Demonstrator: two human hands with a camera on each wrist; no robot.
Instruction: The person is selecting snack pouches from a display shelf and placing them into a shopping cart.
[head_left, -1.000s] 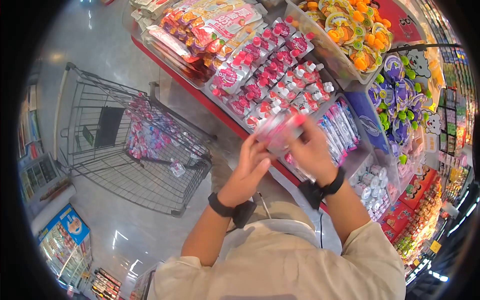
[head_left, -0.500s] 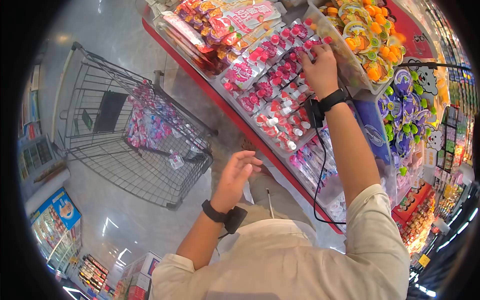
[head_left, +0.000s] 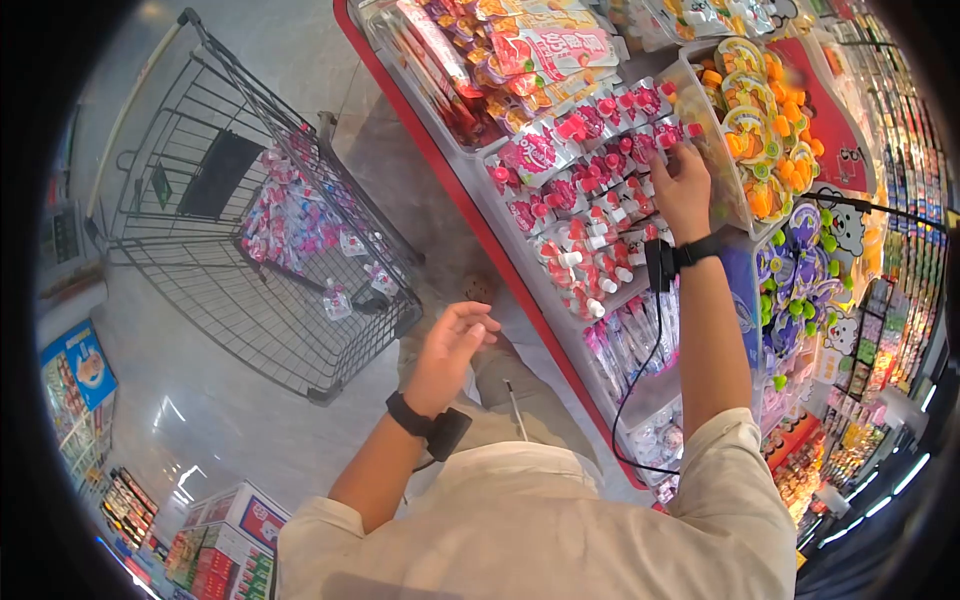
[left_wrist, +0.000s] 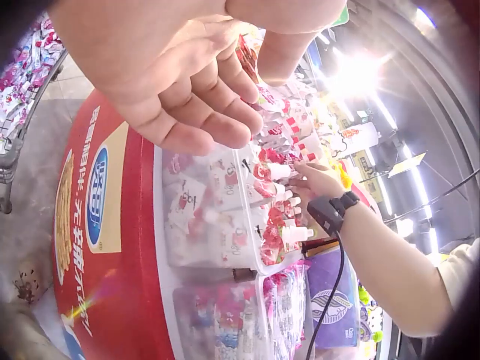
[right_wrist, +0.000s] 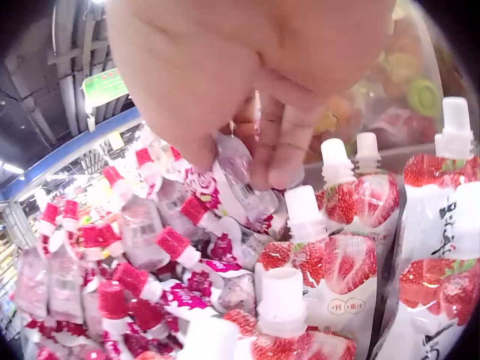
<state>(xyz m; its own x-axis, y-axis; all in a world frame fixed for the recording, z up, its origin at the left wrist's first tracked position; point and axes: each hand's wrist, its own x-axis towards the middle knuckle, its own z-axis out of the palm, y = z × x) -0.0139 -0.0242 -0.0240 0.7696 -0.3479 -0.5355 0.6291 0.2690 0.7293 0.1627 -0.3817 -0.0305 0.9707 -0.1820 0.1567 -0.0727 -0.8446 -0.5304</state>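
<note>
In the head view my right hand (head_left: 686, 196) reaches into the far right side of a bin of pink-capped pouches (head_left: 527, 155). In the right wrist view its thumb and fingers pinch a clear-backed pouch (right_wrist: 238, 169) among the others. White-capped strawberry pouches (head_left: 573, 260) lie beside them, nearer to me. My left hand (head_left: 447, 352) hovers near the display's red edge, its fingers loosely bent and holding nothing. The left wrist view also shows the empty left hand (left_wrist: 187, 82).
A wire shopping cart (head_left: 240, 290) with a heap of pink and white pouches (head_left: 292, 215) stands at the left. Large snack bags (head_left: 545, 50) fill the bin beyond, and orange-lidded cups (head_left: 750, 130) lie to its right. A black cable (head_left: 622, 415) hangs from my right wrist.
A second ago both hands were together at a pouch above the display. My right hand has since moved out to the pink-capped pouches; my left stays back, empty. The head view has shifted.
</note>
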